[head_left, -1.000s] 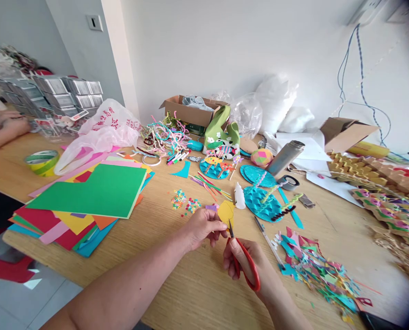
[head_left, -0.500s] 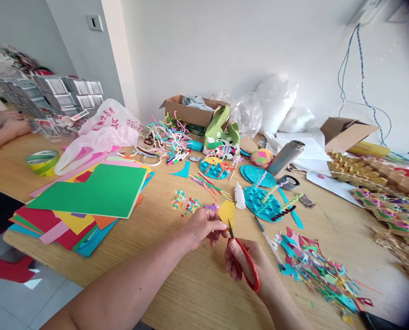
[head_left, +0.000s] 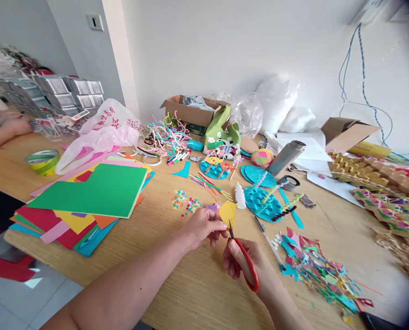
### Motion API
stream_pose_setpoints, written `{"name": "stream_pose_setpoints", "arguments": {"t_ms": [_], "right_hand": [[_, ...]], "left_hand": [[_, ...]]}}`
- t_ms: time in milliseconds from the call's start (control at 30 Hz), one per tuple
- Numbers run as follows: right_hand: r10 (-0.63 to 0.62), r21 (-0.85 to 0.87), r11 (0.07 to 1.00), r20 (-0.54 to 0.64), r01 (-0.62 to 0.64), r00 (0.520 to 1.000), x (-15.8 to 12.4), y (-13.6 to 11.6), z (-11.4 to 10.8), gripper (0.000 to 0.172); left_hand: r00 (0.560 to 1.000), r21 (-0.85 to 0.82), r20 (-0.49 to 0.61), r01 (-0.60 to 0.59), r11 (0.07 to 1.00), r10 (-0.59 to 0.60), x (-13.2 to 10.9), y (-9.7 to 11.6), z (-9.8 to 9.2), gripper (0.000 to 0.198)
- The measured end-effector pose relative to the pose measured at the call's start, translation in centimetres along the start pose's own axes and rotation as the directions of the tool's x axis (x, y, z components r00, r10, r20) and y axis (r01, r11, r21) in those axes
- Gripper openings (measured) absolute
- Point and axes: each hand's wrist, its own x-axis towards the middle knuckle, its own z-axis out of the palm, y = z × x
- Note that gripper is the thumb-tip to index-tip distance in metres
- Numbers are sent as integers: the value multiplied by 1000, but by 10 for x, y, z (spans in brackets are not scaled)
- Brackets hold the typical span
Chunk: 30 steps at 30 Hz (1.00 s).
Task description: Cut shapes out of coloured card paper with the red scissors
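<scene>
Between its thumb and fingers my left hand (head_left: 207, 228) pinches a piece of yellow paper (head_left: 227, 211) by its lower edge. My right hand (head_left: 242, 259) is wrapped round the handles of red scissors (head_left: 251, 270), whose dark blades point up at the paper's lower part. A curved outline shows on the yellow sheet. Just beyond it stands a small white bottle (head_left: 240, 196). Coloured confetti (head_left: 192, 205) lies to the left of the paper, and thin paper strips (head_left: 213, 184) lie behind it.
Coloured sheets (head_left: 97, 190) are stacked at the left. Paper scraps (head_left: 323, 270) and a pen (head_left: 269, 240) lie at the right. Farther back are blue decorated discs (head_left: 262, 201), a metal flask (head_left: 286, 157) and pipe cleaners (head_left: 166, 135). Another person's hands (head_left: 13, 124) rest at the far left.
The yellow paper has turned or shifted very slightly at the scissor blades. Both hands stay in nearly the same place, still holding the paper and the scissors.
</scene>
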Motion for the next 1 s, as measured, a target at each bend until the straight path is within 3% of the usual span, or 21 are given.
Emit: {"name": "stream_pose_setpoints", "arguments": {"t_ms": [1000], "right_hand": [[50, -12, 999, -21, -50, 999, 0, -1, 0, 60]], "left_hand": [[1000, -25, 2, 6, 1000, -5, 0, 0, 0, 21]]}}
